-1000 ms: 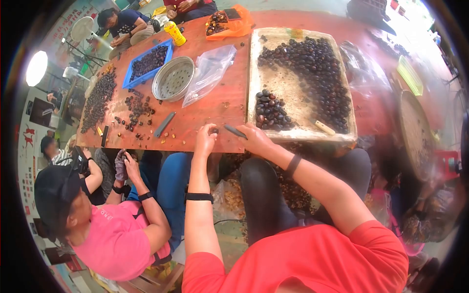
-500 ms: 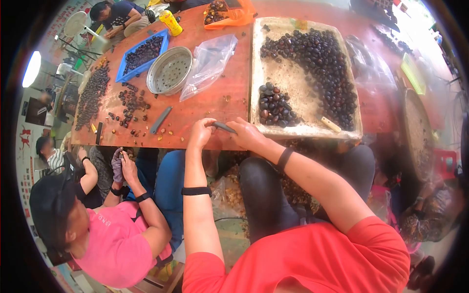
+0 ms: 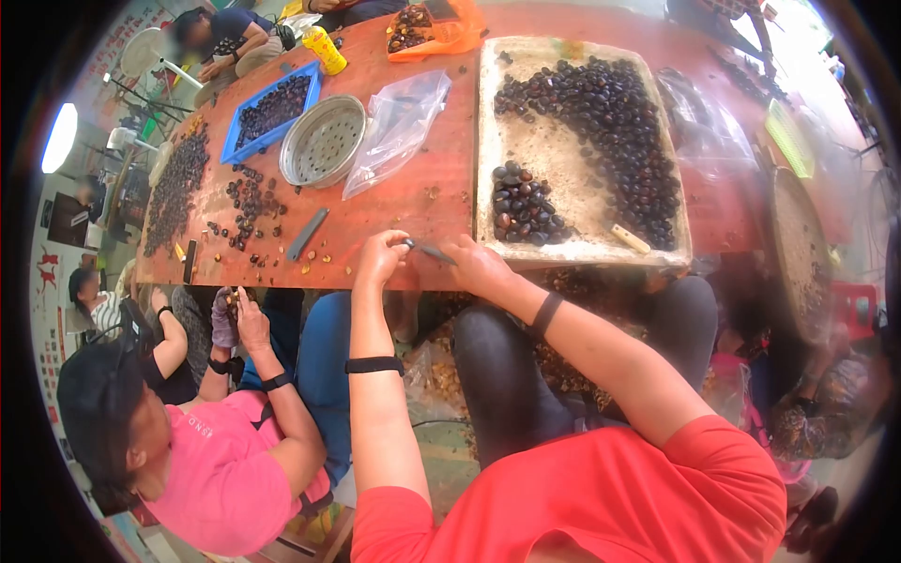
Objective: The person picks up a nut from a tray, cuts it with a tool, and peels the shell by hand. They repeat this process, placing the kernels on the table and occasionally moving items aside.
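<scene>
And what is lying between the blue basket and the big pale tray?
In the head view, a round grey bowl, then a clear plastic bag, on the red tabletop.

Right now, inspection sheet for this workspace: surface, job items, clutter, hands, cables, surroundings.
Surface: red tabletop, with crumbs and loose nuts.
Job items: pale tray holding dark nuts in a big spread and a smaller pile; pale-handled tool near its front edge.
Clutter: blue basket, metal bowl, clear bag, yellow can.
Hands: right hand grips a grey tool; left hand pinches something too small to name.
Cables: thin dark line on the floor, possibly one.
Surroundings: pink-shirted co-worker at left, other people beyond.
</scene>
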Tool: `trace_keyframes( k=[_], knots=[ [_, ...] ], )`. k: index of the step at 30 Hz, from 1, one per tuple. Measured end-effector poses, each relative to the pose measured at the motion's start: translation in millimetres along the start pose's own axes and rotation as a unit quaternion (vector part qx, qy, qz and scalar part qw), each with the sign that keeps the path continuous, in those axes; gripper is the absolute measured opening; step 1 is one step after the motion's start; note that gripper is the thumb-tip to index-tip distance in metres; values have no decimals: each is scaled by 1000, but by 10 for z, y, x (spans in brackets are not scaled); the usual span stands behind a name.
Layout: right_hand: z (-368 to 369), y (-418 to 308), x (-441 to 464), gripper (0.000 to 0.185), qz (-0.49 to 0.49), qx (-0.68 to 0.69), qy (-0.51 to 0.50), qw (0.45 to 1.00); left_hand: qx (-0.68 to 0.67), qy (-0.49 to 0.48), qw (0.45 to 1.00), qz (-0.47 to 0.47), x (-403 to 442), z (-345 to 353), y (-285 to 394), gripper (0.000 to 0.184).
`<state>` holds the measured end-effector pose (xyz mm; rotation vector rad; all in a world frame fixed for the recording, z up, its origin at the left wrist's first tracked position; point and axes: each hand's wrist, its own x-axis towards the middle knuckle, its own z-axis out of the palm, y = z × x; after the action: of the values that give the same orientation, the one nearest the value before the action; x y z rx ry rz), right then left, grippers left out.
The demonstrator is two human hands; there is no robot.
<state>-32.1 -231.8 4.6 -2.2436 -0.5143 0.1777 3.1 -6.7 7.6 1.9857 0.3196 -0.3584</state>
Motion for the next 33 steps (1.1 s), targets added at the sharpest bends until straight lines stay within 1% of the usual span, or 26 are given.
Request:
trace_keyframes(
  k=[1, 2, 4, 5, 7, 11, 13, 14, 15, 16, 19, 21, 25, 27, 28, 30, 32, 33],
  knots=[
    [-50, -28, -8, 30, 25, -18, -32, 999, 0, 0, 1000, 2, -19, 6, 16, 26],
    [-87, -44, 8, 30, 25, -19, -31, 999, 17, 13, 1000, 15, -42, 11, 29, 26],
    [-80, -29, 12, 30, -14, 22, 3, 1000, 36, 23, 999, 26, -130, 33, 49, 26],
    [-64, -27, 13, 30, -12, 22, 5, 1000, 29, 37, 998, 33, -175, 49, 56, 24],
    [-66, -101, 36, 29, -20, 83, 45, 995, 21, 50, 998, 39, -199, 84, 37, 23],
    [-32, -194, 95, 28, -9, 83, 39, 996, 27, 78, 995, 56, -211, 144, -37, 24],
    [12, -185, 118, 27, 12, 58, 26, 998, 30, 91, 993, 68, -174, 160, -115, 26],
    [26, -176, 129, 27, 12, 59, 26, 998, 50, 99, 990, 91, -157, 157, -153, 26],
    [60, -147, 142, 28, -7, 56, 29, 998, 70, 107, 985, 113, -147, 154, -171, 26],
    [94, -115, 148, 30, -27, 54, 32, 998, 70, 106, 985, 114, -138, 152, -190, 26],
    [111, -81, 141, 27, -21, 56, 23, 998, 77, 113, 982, 131, -106, 161, -267, 25],
    [110, -90, 136, 26, -19, 58, 31, 998, 111, 134, 967, 186, -85, 166, -313, 24],
    [88, -75, 62, 23, -22, 61, 28, 998, 125, 140, 966, 178, -97, 174, -287, 23],
    [59, -39, -13, 23, -15, 50, 15, 999, 79, 129, 978, 144, -153, 200, -202, 22],
    [59, -27, -56, 24, -7, 41, 0, 999, 80, 127, 978, 144, -188, 196, -150, 22],
    [77, -21, -114, 24, -2, 38, 0, 999, 49, 116, 989, 80, -213, 188, -90, 20],
    [62, 9, -158, 25, 4, 33, 2, 999, 47, 119, 987, 93, -169, 186, -145, 20],
    [36, 14, -195, 27, -2, 54, 12, 998, 44, 122, 986, 103, -145, 200, -167, 20]
  ],
)
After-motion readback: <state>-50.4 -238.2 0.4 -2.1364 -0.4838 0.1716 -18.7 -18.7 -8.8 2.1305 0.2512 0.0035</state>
